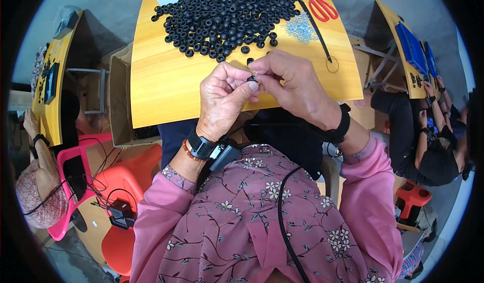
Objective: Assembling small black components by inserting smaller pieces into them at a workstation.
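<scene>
From far away I see the left hand (224, 94) hold a black ring (252, 80) in a pinch, while the right hand (297, 84), just beside it, pinches a shiny bit (255, 73); the ring seems light and squishy, so I'd grip its sides.

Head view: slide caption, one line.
Left hand holds a small black part, right hand against it, near heaped black rings and red-handled scissors on a wooden table.

Pink sleeves (370, 202) meet a flower-printed top (227, 227), with black wrist straps (345, 124) and a reddish beaded bracelet (190, 151).
</scene>
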Action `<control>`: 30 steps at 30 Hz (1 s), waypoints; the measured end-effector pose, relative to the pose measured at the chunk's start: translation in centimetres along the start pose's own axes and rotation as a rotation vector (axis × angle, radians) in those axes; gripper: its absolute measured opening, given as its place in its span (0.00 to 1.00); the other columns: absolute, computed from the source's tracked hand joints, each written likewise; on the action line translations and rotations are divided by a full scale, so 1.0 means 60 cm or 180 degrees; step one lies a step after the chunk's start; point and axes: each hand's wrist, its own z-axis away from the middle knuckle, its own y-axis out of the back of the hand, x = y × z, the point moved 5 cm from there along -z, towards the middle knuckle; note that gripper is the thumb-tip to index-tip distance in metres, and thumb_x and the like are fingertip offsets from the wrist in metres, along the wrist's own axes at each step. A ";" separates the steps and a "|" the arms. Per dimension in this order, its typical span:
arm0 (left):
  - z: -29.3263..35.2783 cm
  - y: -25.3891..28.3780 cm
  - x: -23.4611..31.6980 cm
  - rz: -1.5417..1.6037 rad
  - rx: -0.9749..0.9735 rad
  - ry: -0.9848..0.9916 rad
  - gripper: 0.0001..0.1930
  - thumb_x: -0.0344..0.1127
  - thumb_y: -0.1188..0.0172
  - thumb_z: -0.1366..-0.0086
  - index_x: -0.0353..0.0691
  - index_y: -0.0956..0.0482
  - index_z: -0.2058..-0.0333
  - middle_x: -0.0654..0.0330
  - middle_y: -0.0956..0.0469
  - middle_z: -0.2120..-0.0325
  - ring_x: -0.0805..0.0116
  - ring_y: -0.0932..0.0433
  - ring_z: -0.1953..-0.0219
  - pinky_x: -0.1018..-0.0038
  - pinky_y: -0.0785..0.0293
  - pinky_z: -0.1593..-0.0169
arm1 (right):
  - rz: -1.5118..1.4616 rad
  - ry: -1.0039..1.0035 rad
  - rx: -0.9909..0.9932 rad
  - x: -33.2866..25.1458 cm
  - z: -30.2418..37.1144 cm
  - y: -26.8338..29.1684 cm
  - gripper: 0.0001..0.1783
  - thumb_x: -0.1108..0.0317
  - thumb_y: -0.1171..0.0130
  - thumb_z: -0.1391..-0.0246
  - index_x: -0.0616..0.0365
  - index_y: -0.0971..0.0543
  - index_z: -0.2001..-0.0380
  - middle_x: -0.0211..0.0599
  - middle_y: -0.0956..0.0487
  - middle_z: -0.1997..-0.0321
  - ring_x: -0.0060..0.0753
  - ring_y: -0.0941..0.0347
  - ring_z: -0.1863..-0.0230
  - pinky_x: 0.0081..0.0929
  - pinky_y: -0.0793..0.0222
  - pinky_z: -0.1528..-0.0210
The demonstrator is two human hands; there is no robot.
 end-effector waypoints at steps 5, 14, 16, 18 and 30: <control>0.001 -0.002 0.003 0.0171 0.0001 0.0002 0.07 0.21 0.38 0.35 0.35 0.25 0.61 0.57 0.18 0.69 0.72 0.17 0.70 0.73 0.16 0.64 | -0.0580 -0.0304 0.0143 0.016 0.011 -0.007 0.07 0.78 0.39 0.45 0.61 0.19 0.61 0.40 0.22 0.71 0.41 0.23 0.72 0.29 0.28 0.69; -0.001 0.001 -0.001 0.0036 -0.0070 -0.0022 0.06 0.20 0.41 0.34 0.34 0.27 0.60 0.57 0.18 0.69 0.75 0.18 0.69 0.76 0.17 0.64 | -0.0268 0.0046 0.0017 0.011 0.021 -0.012 0.11 0.79 0.38 0.46 0.57 0.17 0.59 0.36 0.24 0.71 0.30 0.25 0.69 0.26 0.30 0.68; 0.001 0.000 -0.001 -0.0061 -0.0077 0.0058 0.07 0.20 0.42 0.34 0.34 0.27 0.59 0.59 0.19 0.69 0.76 0.19 0.69 0.76 0.17 0.64 | -0.0366 -0.0008 0.0051 0.014 0.026 -0.014 0.12 0.79 0.39 0.46 0.57 0.17 0.58 0.35 0.24 0.70 0.29 0.25 0.68 0.26 0.30 0.67; 0.004 -0.003 0.004 -0.0050 0.0033 0.0078 0.08 0.20 0.42 0.33 0.34 0.27 0.57 0.60 0.20 0.68 0.76 0.20 0.69 0.76 0.18 0.64 | -0.0523 -0.0151 0.0043 0.019 0.030 -0.009 0.12 0.79 0.39 0.45 0.58 0.17 0.57 0.35 0.24 0.68 0.28 0.25 0.68 0.26 0.29 0.66; 0.010 0.001 0.004 -0.0436 0.0111 -0.0075 0.07 0.26 0.40 0.32 0.35 0.25 0.56 0.63 0.20 0.67 0.77 0.21 0.68 0.77 0.19 0.62 | 0.1000 -0.0612 -0.0331 0.090 -0.015 0.017 0.14 0.68 0.37 0.49 0.68 0.22 0.63 0.50 0.23 0.66 0.52 0.24 0.62 0.41 0.27 0.57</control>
